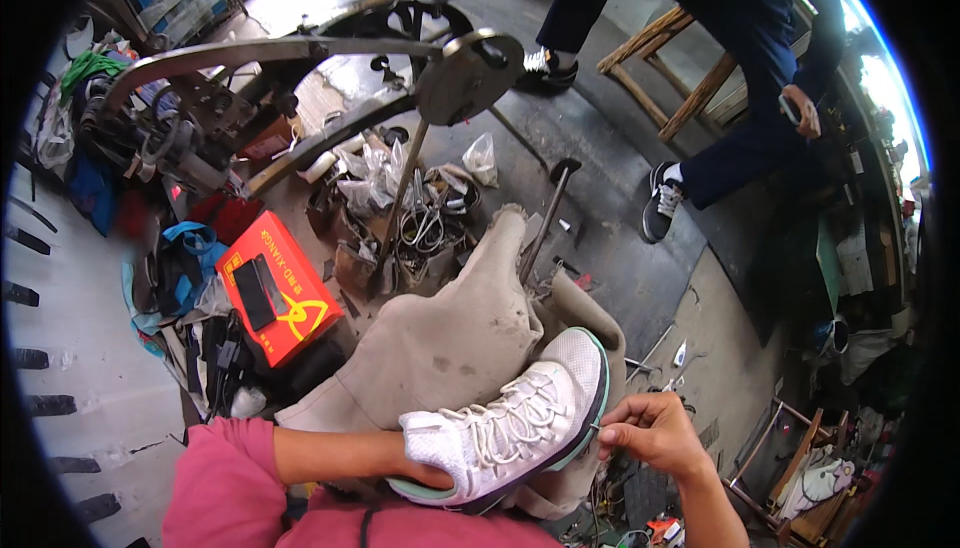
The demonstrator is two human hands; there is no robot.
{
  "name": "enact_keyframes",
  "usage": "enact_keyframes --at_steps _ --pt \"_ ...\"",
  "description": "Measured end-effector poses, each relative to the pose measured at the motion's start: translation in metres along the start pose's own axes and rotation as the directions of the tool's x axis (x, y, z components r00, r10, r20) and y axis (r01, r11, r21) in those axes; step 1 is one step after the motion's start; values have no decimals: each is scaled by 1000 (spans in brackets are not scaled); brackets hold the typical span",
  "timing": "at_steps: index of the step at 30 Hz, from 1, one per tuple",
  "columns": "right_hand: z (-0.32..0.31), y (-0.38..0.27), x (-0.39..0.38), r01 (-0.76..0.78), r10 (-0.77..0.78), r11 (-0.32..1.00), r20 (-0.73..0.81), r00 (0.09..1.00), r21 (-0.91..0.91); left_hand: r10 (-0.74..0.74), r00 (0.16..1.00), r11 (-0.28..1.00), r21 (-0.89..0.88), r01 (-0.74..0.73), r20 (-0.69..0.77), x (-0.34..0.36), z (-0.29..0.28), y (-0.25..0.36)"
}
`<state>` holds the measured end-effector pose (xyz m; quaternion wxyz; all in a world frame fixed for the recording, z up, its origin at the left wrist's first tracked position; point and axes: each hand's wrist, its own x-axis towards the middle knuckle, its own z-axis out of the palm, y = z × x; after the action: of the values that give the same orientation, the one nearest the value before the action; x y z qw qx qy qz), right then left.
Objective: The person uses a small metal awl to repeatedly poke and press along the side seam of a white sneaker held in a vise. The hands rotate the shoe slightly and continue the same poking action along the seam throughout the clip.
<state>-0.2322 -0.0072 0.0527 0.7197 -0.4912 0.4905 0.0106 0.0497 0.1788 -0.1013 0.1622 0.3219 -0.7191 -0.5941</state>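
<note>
A white lace-up sneaker (520, 418) with a dark and mint-green sole lies on its side across my lap, its toe pointing away to the right. Through its collar goes my left hand (425, 473); the fingers are hidden inside the shoe. My right hand (650, 435) is at the sole edge near the forefoot, thumb and forefinger pinched together. Whatever sits in that pinch is too small to make out. Beneath the shoe a worn grey-beige cloth (430, 348) covers my lap.
A hand-cranked sewing machine (300, 58) stands ahead on the left. Below it are an orange-red box (285, 293) with a black phone (257, 290) on top and a bin of scissors (425, 231) and tools. Another person (720, 58) sits at the far right, near a wooden stool (650, 68).
</note>
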Motion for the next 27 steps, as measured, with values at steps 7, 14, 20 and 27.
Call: enact_keyframes --at_steps 7,14,20,27 --pt "5 26 -14 87 -91 995 -104 990 -45 -88 989 992 85 98 -116 15 -19 33" --pt "5 30 -15 314 -350 921 -136 927 -231 0 989 938 342 50 -145 56 -2 -38" --pt "-6 52 -5 381 -395 910 -59 917 -167 87 963 963 268 -16 -256 6 10 -7" --pt "-8 61 0 371 -378 922 -55 924 -110 -202 544 979 -167 113 -815 -82 27 57"
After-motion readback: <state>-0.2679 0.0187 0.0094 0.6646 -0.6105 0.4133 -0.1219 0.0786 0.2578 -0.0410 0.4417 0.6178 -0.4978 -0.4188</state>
